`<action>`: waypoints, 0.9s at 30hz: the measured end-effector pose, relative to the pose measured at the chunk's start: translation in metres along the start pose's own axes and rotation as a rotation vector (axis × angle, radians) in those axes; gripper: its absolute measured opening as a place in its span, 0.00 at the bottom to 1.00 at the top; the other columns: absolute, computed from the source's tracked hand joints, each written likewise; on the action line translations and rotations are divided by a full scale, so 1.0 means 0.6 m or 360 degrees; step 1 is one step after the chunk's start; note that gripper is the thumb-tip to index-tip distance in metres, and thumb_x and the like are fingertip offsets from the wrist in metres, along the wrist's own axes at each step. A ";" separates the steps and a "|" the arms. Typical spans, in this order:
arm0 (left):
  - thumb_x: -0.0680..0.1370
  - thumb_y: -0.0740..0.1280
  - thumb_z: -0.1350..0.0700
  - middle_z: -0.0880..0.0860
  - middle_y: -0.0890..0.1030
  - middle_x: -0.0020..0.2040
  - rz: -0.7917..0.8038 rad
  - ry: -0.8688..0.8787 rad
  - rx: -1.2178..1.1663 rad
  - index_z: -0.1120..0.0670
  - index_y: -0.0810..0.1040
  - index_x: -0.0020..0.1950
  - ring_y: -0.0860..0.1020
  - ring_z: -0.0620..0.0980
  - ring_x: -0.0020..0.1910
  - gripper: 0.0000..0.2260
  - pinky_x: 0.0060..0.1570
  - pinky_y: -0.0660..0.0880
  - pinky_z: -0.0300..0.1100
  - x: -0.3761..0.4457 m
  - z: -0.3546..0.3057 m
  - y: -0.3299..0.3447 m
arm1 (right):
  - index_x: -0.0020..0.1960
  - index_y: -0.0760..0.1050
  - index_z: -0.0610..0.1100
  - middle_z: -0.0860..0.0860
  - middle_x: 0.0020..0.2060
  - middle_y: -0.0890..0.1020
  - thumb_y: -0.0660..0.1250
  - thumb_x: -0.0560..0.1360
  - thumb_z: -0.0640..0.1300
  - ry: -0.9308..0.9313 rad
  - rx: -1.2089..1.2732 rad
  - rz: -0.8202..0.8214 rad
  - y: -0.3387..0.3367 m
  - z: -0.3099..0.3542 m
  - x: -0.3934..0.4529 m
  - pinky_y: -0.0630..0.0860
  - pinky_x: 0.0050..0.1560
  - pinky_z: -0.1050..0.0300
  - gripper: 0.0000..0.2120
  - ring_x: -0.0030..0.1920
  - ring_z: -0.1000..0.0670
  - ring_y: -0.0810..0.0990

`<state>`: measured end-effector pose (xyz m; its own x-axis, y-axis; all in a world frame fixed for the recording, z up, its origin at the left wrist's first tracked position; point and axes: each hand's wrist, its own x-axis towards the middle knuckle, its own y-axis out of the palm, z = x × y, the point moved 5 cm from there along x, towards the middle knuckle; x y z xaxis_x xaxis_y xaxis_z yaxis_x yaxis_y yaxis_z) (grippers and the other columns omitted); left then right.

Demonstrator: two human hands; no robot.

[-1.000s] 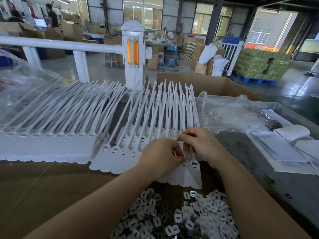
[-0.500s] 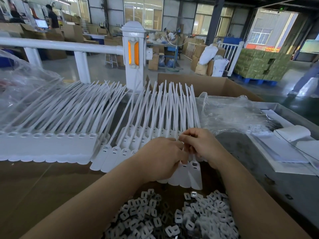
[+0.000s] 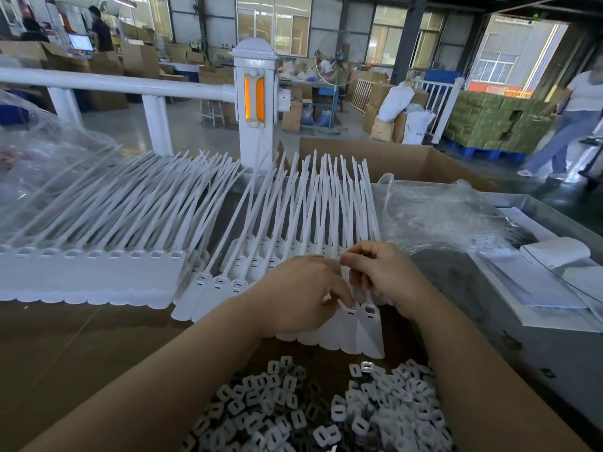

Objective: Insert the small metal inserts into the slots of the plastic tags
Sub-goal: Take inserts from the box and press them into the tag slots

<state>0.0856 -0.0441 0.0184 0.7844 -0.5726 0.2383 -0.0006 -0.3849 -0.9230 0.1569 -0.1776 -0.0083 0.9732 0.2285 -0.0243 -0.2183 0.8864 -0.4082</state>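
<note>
— Inserts (image 3: 359,415) heaped nearest; anything held?
— Left hand (image 3: 303,298) presses a fingertip at a tag's slot; right hand (image 3: 385,272) pinches a strap of the plastic tags (image 3: 368,334) beyond. Whether an insert sits beneath, I can't tell.
— Risk?
— Tilted, it could jam or drop.
— Writing?
— None legible.

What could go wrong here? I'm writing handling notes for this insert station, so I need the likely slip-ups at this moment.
1. The left hand presses a fingertip at a tag slot while covering the neighbouring tags; a slot could be skipped unnoticed.
2. The tags overlap loosely, so pressing may shift the row.
3. Both forearms hover over the loose pile of inserts; a sweep could scatter them. The right hand pinches a tag strap.
</note>
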 end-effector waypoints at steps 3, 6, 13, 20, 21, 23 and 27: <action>0.75 0.73 0.56 0.36 0.75 0.41 0.0153 0.0049 -0.0317 0.44 0.85 0.53 0.74 0.32 0.41 0.09 0.42 0.66 0.24 0.004 -0.020 0.003 | 0.47 0.81 0.43 0.52 0.26 0.80 0.69 0.79 0.45 -0.0009 0.0050 0.0025 -0.002 0.000 0.000 0.67 0.23 0.68 0.06 0.23 0.58 0.73; 0.73 0.75 0.54 0.40 0.80 0.42 0.0447 0.0082 -0.0599 0.46 0.85 0.52 0.77 0.37 0.42 0.09 0.41 0.67 0.25 0.001 -0.042 0.015 | 0.47 0.81 0.42 0.51 0.28 0.81 0.69 0.78 0.46 -0.0049 -0.0012 0.0019 -0.005 0.002 0.000 0.67 0.24 0.68 0.07 0.24 0.58 0.73; 0.73 0.75 0.55 0.35 0.78 0.39 0.0614 0.0046 -0.0554 0.49 0.85 0.48 0.76 0.30 0.40 0.04 0.42 0.69 0.24 0.000 -0.053 0.034 | 0.46 0.81 0.40 0.48 0.29 0.82 0.69 0.78 0.44 -0.0029 0.0046 0.0011 -0.005 0.001 0.001 0.67 0.23 0.67 0.07 0.24 0.56 0.73; 0.74 0.74 0.54 0.48 0.82 0.35 0.0384 -0.0355 -0.0985 0.49 0.83 0.42 0.78 0.41 0.31 0.02 0.31 0.74 0.33 0.007 -0.023 0.026 | 0.46 0.81 0.42 0.51 0.26 0.80 0.69 0.78 0.44 0.0009 0.0080 0.0025 -0.005 -0.001 0.001 0.65 0.21 0.66 0.06 0.22 0.57 0.71; 0.75 0.73 0.55 0.49 0.82 0.35 0.0309 -0.0426 -0.1096 0.50 0.82 0.43 0.79 0.42 0.32 0.02 0.33 0.75 0.33 0.009 -0.014 0.023 | 0.46 0.81 0.42 0.52 0.25 0.79 0.69 0.78 0.45 0.0014 0.0077 0.0022 -0.006 -0.002 0.001 0.66 0.21 0.66 0.06 0.21 0.57 0.71; 0.77 0.72 0.57 0.49 0.82 0.36 0.0176 -0.0536 -0.1318 0.53 0.81 0.45 0.80 0.42 0.35 0.02 0.37 0.76 0.32 0.010 0.003 0.020 | 0.46 0.81 0.43 0.52 0.25 0.79 0.69 0.79 0.45 0.0006 0.0073 0.0020 -0.007 -0.002 0.001 0.67 0.22 0.65 0.06 0.23 0.56 0.72; 0.78 0.70 0.58 0.49 0.81 0.34 -0.0059 -0.0710 -0.1378 0.57 0.80 0.45 0.78 0.44 0.34 0.03 0.38 0.76 0.33 0.009 0.027 0.028 | 0.47 0.81 0.43 0.51 0.27 0.81 0.68 0.79 0.45 -0.0004 0.0061 0.0019 -0.007 -0.001 0.000 0.65 0.22 0.63 0.06 0.25 0.54 0.72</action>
<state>0.1000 -0.0422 -0.0008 0.9560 -0.2910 -0.0384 -0.2868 -0.8982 -0.3331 0.1579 -0.1813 -0.0069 0.9705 0.2398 -0.0268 -0.2323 0.8984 -0.3727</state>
